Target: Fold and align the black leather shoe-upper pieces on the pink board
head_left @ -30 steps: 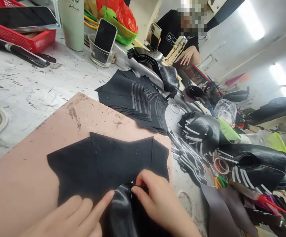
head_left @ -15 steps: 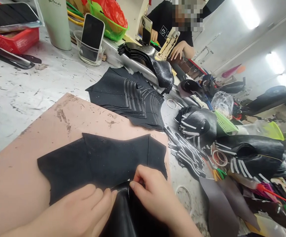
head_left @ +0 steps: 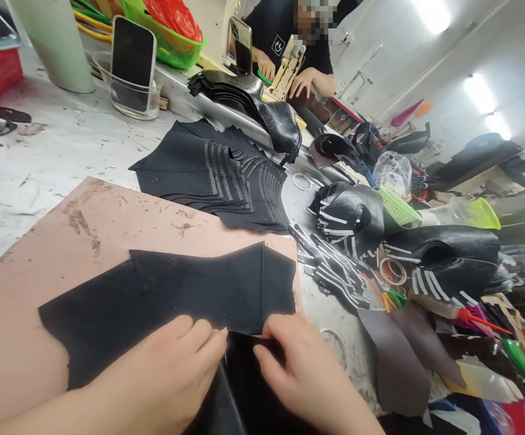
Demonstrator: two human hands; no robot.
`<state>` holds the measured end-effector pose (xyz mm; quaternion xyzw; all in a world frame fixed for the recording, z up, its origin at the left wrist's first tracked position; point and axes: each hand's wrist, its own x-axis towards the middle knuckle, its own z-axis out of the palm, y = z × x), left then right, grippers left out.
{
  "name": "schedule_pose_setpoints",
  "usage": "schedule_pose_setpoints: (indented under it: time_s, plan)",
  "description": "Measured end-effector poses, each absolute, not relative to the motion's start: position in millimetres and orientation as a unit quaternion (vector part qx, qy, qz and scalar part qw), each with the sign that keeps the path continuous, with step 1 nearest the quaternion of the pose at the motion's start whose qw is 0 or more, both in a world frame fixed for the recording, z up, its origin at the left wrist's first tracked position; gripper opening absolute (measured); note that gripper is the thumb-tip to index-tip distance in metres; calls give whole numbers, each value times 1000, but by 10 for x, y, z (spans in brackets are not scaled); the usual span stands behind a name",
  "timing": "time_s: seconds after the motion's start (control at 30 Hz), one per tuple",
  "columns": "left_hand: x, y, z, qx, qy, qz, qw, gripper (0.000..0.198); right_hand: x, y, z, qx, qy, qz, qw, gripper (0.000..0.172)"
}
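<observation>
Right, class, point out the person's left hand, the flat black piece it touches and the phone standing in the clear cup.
left hand [head_left: 169, 371], head view, back of the hand.
black piece [head_left: 190, 290], head view, its flat middle.
phone [head_left: 132, 57], head view, dark screen.

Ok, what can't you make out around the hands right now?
Head view only:
Near edge of the black leather piece: covered by the left hand and right hand.
Right hand's grip: fingertips curl under, so pinching or pressing is unclear.
Shiny black piece: cut off by the bottom edge.
Pale cup: top cut off by the frame.
</observation>
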<state>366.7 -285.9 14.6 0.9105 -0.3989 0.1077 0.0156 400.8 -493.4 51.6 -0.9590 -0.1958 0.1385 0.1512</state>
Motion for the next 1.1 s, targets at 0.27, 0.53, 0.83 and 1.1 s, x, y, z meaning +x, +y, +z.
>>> schedule_pose_setpoints:
  time_s: [0.27,0.53,0.83,1.1]
  plan:
    - [3720,-2862,-16,901,-421,96,41,64,4135,-4937,511,-956,-162,176,172,21]
    - [3990,-2984,189,901,-434,-10,-10,68,4134,-4896,470,-964,-170,155,134,17]
    - [4156,-3178,261,853,-514,89,29,18,4170,-5374,589,-918,-7,253,306,10]
    - [4178,-3129,35,863,-479,84,138,24,3997,-5488,266,-751,163,279,575,50]
